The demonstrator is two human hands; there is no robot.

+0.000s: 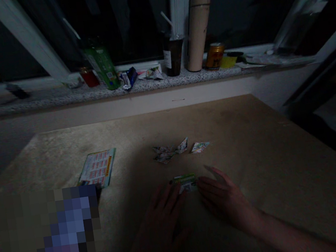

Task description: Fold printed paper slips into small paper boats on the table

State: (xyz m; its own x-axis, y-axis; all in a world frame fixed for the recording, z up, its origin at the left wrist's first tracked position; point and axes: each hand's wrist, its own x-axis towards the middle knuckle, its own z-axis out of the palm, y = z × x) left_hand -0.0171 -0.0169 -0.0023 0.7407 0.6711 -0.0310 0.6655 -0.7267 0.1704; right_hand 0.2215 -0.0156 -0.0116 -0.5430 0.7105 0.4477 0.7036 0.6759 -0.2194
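Note:
A small green and white printed piece of paper (185, 181) lies on the table between my hands. My left hand (166, 209) rests with its fingers stretched out, the tips at the paper's left edge. From the other side, my right hand (223, 195) has its fingers extended at the right edge, with one finger raised. Beyond them, several folded paper pieces (167, 152) form a joined-looking cluster. One diamond-shaped folded paper (200, 147) sits just to its right. The dim light makes the fingertips' contact hard to see.
A printed sheet or booklet (97, 168) lies on the left of the table (233, 125). Pixelation covers an object at lower left. Along the windowsill (70, 99) stand a green bottle (105, 70), a dark cup (174, 57) with a straw, a tall flask (199, 34) and a gold can (215, 56).

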